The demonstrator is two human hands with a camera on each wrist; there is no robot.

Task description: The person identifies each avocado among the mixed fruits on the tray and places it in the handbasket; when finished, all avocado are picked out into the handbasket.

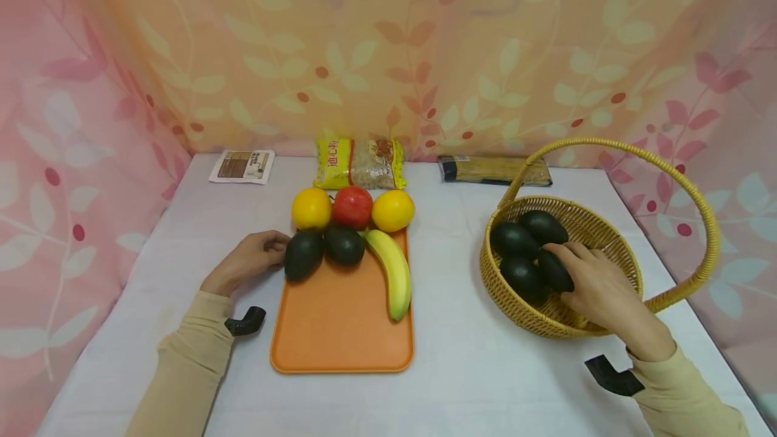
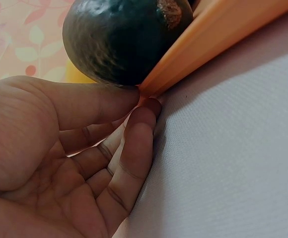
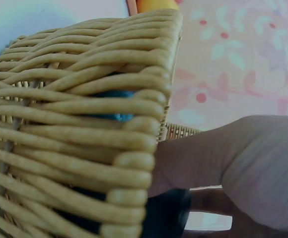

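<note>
My left hand (image 1: 257, 258) pinches the left rim of an orange tray (image 1: 340, 342). In the left wrist view the thumb (image 2: 99, 104) lies on the rim beside a dark avocado (image 2: 124, 44), with the fingertips below. Two avocados, one of them this left avocado (image 1: 303, 255), sit on the tray near a banana (image 1: 393, 278). Inside the wicker basket (image 1: 613, 238) my right hand (image 1: 597, 285) grips an avocado (image 1: 554, 271), with several dark avocados (image 1: 514, 240) beside it. The basket wall hides part of that grip in the right wrist view.
At the tray's far end are a red apple (image 1: 353, 207), a yellow orange (image 1: 311, 208) and another yellow fruit (image 1: 393, 210). Behind them lie a yellow food bag (image 1: 359, 164), a white packet (image 1: 243, 166) and a long dark-ended pack (image 1: 479, 170). The basket's tall handle (image 1: 698, 208) arches up.
</note>
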